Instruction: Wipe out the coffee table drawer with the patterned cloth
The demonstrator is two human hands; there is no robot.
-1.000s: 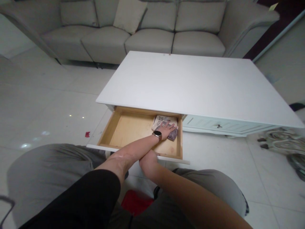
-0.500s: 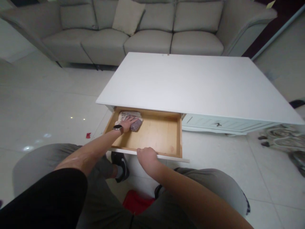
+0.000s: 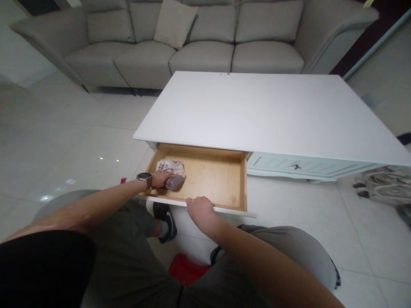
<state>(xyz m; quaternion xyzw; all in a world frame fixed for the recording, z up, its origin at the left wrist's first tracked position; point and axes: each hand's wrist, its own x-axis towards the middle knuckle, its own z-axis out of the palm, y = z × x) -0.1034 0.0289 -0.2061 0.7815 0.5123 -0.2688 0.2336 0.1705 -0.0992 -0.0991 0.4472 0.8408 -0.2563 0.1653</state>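
A wooden drawer [image 3: 212, 179] stands pulled out of the white coffee table [image 3: 250, 111]. Inside it, on the left part of its bottom, my left hand [image 3: 161, 179] grips a crumpled, patterned white-and-purplish cloth [image 3: 173, 167]. A watch circles that wrist. My right hand [image 3: 201, 207] is closed over the top edge of the drawer front, near its middle. The fingers on the outer side of the front are partly hidden.
A second drawer [image 3: 295, 164] with a small dark handle is closed on the right. A grey sofa [image 3: 205, 57] stands behind the table. Something red [image 3: 188, 269] lies on the floor between my feet, and a patterned rug [image 3: 385, 184] lies at the right.
My left hand has drawn the cloth from the drawer's back left toward its front left. My right hand stays on the drawer front. The view has shifted slightly.
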